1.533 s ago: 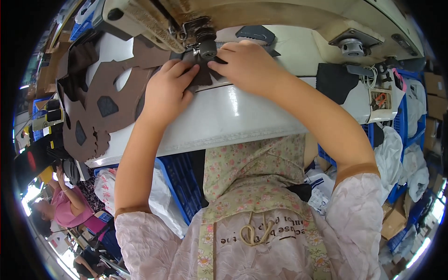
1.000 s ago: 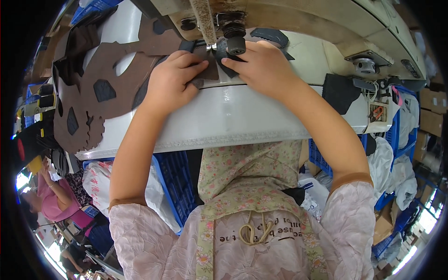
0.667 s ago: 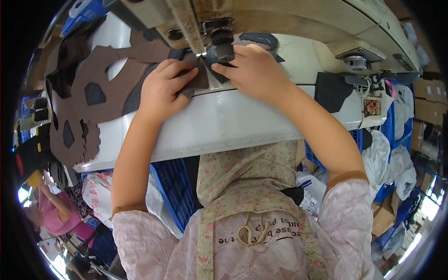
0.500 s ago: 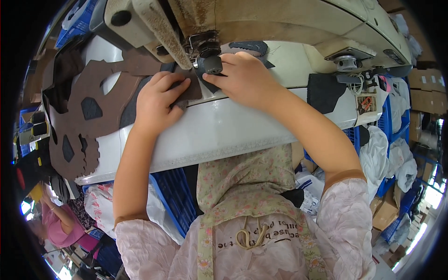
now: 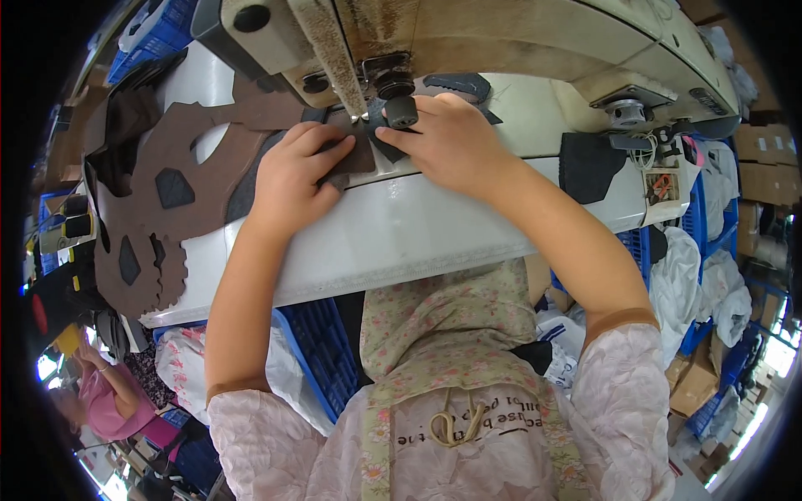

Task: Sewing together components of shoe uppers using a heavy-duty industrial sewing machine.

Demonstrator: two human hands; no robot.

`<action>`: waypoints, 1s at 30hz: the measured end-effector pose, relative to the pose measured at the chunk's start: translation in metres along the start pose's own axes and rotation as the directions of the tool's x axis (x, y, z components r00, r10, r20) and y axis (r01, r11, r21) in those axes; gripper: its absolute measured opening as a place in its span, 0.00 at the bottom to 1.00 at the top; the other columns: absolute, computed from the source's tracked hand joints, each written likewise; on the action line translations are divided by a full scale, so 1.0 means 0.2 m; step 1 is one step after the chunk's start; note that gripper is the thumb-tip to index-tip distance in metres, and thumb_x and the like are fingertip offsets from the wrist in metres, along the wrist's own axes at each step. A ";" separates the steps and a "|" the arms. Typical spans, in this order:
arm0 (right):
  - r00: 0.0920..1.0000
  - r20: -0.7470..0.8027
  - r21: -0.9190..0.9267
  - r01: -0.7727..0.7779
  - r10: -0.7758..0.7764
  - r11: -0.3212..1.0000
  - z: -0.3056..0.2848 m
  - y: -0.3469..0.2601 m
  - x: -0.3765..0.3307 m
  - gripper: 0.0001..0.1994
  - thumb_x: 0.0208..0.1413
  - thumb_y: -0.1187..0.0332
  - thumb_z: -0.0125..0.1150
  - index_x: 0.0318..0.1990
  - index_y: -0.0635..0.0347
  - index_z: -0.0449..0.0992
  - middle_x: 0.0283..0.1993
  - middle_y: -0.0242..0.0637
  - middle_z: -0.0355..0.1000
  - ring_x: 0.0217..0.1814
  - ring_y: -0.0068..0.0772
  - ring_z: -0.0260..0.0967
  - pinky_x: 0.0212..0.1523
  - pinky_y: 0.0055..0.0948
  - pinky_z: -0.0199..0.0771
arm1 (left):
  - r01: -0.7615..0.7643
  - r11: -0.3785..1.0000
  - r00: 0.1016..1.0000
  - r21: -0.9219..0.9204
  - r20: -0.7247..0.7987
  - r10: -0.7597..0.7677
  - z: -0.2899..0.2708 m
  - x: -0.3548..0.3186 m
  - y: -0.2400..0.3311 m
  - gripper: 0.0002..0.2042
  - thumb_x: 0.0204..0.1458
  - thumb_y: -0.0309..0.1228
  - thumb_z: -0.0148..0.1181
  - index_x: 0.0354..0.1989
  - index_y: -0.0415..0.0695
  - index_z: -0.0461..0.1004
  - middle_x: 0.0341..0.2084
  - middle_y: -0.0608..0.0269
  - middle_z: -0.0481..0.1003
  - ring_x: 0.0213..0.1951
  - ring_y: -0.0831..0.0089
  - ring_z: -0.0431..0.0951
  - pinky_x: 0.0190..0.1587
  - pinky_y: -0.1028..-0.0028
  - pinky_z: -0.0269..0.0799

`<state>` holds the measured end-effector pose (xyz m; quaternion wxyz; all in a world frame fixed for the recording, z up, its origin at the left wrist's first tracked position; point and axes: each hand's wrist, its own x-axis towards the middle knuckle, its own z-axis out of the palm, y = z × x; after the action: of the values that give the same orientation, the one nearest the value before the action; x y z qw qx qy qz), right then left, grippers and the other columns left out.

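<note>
Brown leather (image 5: 357, 154) lies under the presser area of a cream sewing machine (image 5: 501, 37), beside the needle and a dark roller (image 5: 401, 112). My left hand (image 5: 299, 177) grips it from the left, fingers bent and thumb near the front edge. On the other side of the needle, my right hand (image 5: 455, 144) is closed on a small black piece (image 5: 384, 144) that meets the brown leather. The right fingertips are partly hidden behind the roller. Larger brown cut leather pieces (image 5: 138, 221) with holes and black patches spread to the left of my left hand.
A black cut piece (image 5: 589, 167) lies on the white machine bed (image 5: 401, 225) at the right, near a small tray with tools (image 5: 662, 185). Blue crates (image 5: 322, 351) and white bags (image 5: 672, 280) stand below and beside the table. Another person (image 5: 117, 392) works at the far left.
The whole view has shifted slightly, so the machine appears farther right. Both hands keep nearly the same places beside the needle, still on the pieces.
</note>
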<state>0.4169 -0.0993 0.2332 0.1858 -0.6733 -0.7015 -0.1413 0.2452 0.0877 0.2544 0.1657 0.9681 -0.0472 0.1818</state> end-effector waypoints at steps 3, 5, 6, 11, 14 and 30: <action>1.000 -0.016 -0.008 0.002 -0.003 1.000 0.00 0.00 0.00 0.16 0.49 0.67 0.60 0.46 0.50 0.81 0.52 0.30 0.75 0.56 0.29 0.69 0.51 0.35 0.70 | -0.002 1.000 1.000 0.004 0.003 0.002 -0.01 0.01 0.00 0.25 0.29 0.22 0.54 0.43 0.40 0.81 0.42 0.58 0.76 0.45 0.56 0.76 0.49 0.64 0.73; 1.000 -0.022 0.013 -0.003 0.003 1.000 0.00 -0.01 0.01 0.16 0.49 0.67 0.59 0.47 0.51 0.81 0.53 0.30 0.74 0.56 0.29 0.68 0.51 0.35 0.69 | -0.011 1.000 1.000 0.000 0.015 0.011 -0.01 0.00 -0.01 0.25 0.29 0.22 0.53 0.43 0.40 0.81 0.42 0.58 0.76 0.46 0.56 0.76 0.49 0.64 0.73; 1.000 -0.023 0.013 -0.002 0.003 1.000 0.00 -0.01 0.01 0.16 0.49 0.67 0.59 0.47 0.51 0.81 0.53 0.30 0.74 0.56 0.29 0.68 0.51 0.35 0.69 | -0.011 1.000 1.000 0.002 0.014 0.011 -0.01 0.01 -0.01 0.25 0.29 0.22 0.53 0.43 0.40 0.81 0.42 0.58 0.76 0.46 0.56 0.76 0.49 0.64 0.73; 1.000 0.015 -0.021 -0.015 0.015 1.000 0.01 -0.01 -0.01 0.19 0.50 0.69 0.58 0.51 0.52 0.79 0.55 0.33 0.74 0.59 0.32 0.68 0.52 0.36 0.69 | 0.072 0.997 0.996 0.018 0.043 -0.073 -0.02 0.00 0.01 0.25 0.32 0.21 0.52 0.46 0.40 0.79 0.45 0.56 0.77 0.49 0.56 0.76 0.52 0.65 0.73; 0.999 0.040 -0.015 -0.025 0.025 1.000 0.00 -0.01 -0.01 0.19 0.50 0.70 0.57 0.52 0.54 0.78 0.56 0.35 0.73 0.60 0.34 0.67 0.52 0.36 0.69 | 0.185 0.980 0.980 -0.067 0.085 -0.179 -0.05 0.00 0.00 0.26 0.34 0.18 0.50 0.48 0.41 0.78 0.48 0.55 0.77 0.52 0.57 0.76 0.54 0.65 0.72; 0.998 0.067 0.079 -0.016 0.011 0.997 -0.09 0.00 0.02 0.13 0.47 0.71 0.57 0.42 0.56 0.79 0.43 0.32 0.74 0.47 0.35 0.71 0.46 0.35 0.73 | 0.110 0.980 0.973 0.165 0.183 -0.140 -0.06 0.04 0.05 0.30 0.34 0.15 0.54 0.52 0.45 0.76 0.54 0.60 0.74 0.56 0.59 0.73 0.56 0.65 0.72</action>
<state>0.4176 -0.1037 0.2514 0.1899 -0.6743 -0.7080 -0.0893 0.2478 0.0826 0.2706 0.0961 0.9922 0.0124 0.0788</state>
